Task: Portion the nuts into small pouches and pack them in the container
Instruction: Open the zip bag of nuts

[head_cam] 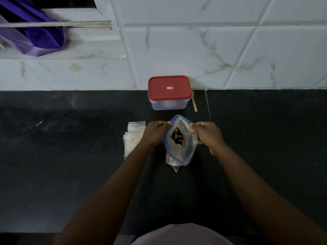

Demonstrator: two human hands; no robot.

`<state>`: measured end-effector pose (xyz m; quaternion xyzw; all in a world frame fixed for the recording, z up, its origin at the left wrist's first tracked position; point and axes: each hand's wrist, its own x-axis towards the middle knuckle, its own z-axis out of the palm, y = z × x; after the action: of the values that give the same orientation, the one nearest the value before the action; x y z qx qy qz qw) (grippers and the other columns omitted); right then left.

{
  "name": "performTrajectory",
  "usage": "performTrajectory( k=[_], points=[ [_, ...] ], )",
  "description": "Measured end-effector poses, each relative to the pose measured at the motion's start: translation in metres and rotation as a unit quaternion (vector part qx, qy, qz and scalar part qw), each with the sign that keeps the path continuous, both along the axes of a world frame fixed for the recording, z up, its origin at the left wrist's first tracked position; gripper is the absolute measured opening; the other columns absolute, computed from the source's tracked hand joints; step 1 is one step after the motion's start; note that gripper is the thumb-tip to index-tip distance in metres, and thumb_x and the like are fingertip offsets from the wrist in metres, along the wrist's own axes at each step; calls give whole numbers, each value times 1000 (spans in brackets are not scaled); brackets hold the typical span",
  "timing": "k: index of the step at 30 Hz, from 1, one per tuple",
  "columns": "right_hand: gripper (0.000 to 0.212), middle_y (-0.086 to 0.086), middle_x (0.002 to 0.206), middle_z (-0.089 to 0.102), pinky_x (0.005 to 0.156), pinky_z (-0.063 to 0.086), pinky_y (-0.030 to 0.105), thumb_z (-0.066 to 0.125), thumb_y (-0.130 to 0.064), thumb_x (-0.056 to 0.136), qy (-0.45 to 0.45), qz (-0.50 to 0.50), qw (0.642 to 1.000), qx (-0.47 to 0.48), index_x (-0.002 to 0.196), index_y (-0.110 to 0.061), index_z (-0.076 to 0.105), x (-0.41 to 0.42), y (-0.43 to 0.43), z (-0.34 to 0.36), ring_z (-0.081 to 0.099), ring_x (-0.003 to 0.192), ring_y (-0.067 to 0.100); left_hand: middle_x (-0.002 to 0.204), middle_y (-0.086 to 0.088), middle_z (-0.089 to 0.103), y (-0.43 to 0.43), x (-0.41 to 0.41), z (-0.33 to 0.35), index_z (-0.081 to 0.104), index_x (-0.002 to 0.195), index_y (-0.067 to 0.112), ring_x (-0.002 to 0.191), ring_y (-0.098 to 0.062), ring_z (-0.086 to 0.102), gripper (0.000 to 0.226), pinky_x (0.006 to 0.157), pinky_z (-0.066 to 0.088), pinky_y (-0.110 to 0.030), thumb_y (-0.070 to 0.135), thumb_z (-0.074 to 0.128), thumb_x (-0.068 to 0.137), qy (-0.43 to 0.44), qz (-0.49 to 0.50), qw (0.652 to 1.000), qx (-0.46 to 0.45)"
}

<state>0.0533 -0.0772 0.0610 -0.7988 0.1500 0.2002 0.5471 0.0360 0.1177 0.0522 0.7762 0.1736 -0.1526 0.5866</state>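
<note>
Counter (70, 156): a dark stone top that carries the container and everything else in the task.
Container (169, 104): clear tub against the tiled wall, with its red lid (169, 87) on. It is the landmark for the places below.
Zip bag (177, 151): in front of the container and a little to its right, near it but not touching. It is held up off the counter with its mouth spread.
Small pouches (133, 137): an overlapping clear stack lying flat, in front of the container and to its left.
Left hand (155, 131): in front of the container, with fingers curled and pinching the bag's left lip.
Right hand (208, 133): in front of the container and to its right, with fingers curled and pinching the bag's right lip.
Wooden spoon (194, 103): just beside the container's right wall, with its handle pointing toward the person.
Nuts (177, 136): a dark and tan mix seen through the bag's mouth, down inside it.
Key relation: the bag's long axis runs from the container toward the person, with the mouth at the container end. The hands pull the mouth open crosswise. The spoon lies beyond the right hand, and the pouches lie just outside the left hand. My judgement is that the right hand suits scooping and the left suits fetching a pouch.
Counts: one container, one lid, one zip bag, one spoon and two hands. At least three pouches show by their edges, but the overlap hides the exact number.
Progress: I judge this an early stage, since the lid is on and no filled pouch is visible.
</note>
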Motion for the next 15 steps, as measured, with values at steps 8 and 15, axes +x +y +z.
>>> performTrajectory(
  k=[8,15],
  points=[
    [24,8,82,76,73,55,39,50,-24,105,232,-123,926,271,105,-10,69,3,-5,10,74,72,21,121,-15,70,14,7,8,63,131,9,108,-28,67,34,87,55,-43,26,52,103,192,107,926,-307],
    [37,9,114,71,88,58,46,63,-40,98,191,-111,960,170,127,-17,65,1,-1,-3,68,102,25,128,-14,67,5,2,-4,61,133,14,118,-30,64,41,89,57,-43,36,63,98,183,134,929,-294]
  ],
)
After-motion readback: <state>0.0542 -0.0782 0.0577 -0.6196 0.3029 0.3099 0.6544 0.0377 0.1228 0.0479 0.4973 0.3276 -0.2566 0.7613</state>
